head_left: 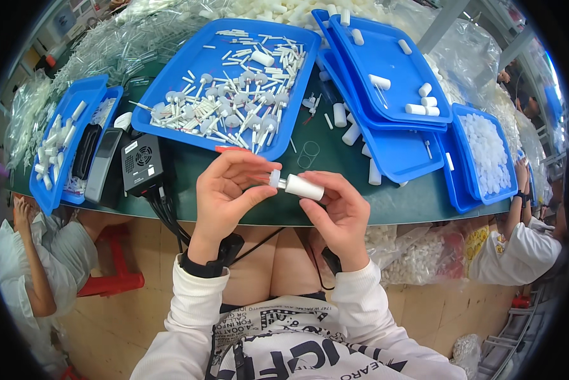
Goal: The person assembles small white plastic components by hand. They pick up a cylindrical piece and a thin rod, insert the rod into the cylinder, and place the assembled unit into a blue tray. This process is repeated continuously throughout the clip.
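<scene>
Above the near edge of the green table, my left hand (224, 193) pinches a small white round-flanged piece (274, 178) between thumb and fingers. My right hand (342, 218) grips a white foam-like cylinder (304, 188) by its outer end. A short thin stem bridges the flanged piece and the cylinder, so the two are in line; how deep it sits cannot be seen. Just beyond my hands, a large blue tray (201, 60) holds many thin white sticks and similar flanged pieces on stems. Its near corner lies close to my left fingertips.
Stacked blue trays (385, 54) with white cylinders stand at the right, beside a tray of small white pieces (485, 152). A black box with cables (144, 166) and another blue tray (85, 95) are at left. Other people sit at both sides.
</scene>
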The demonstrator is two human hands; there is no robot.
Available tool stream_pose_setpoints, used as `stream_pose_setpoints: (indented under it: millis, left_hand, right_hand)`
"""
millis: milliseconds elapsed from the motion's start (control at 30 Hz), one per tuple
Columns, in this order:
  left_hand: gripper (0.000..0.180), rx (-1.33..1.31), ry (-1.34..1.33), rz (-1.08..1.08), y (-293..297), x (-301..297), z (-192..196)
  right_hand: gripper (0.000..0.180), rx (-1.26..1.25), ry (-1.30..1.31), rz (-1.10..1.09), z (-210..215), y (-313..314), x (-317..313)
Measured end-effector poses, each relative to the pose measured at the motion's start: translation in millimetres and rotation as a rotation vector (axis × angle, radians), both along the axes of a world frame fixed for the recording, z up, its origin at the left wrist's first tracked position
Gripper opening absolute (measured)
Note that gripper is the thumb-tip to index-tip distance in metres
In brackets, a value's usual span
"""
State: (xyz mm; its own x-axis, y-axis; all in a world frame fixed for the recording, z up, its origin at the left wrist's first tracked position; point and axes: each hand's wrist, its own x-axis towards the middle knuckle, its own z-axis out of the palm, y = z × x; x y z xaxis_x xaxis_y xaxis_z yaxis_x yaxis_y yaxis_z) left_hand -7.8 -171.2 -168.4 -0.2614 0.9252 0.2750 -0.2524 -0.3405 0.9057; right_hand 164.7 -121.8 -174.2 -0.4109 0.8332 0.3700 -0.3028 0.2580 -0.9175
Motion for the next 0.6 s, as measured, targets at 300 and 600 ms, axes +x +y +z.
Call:
stream_pose_setpoints:
  millis: [300,600]
  left_hand:
    - [0.023,0.067,0.098,-0.035,-0.3,-5.0,-9.1]
    - [0.022,0.048,0.127,-0.03,0.6,-4.0,-8.5]
  right_hand:
    - [0.031,-0.036,-0.027,0.059,-1.4,2.4,3.2]
    - [0.032,-0.097,-0.059,0.067,0.8,3.3,5.1]
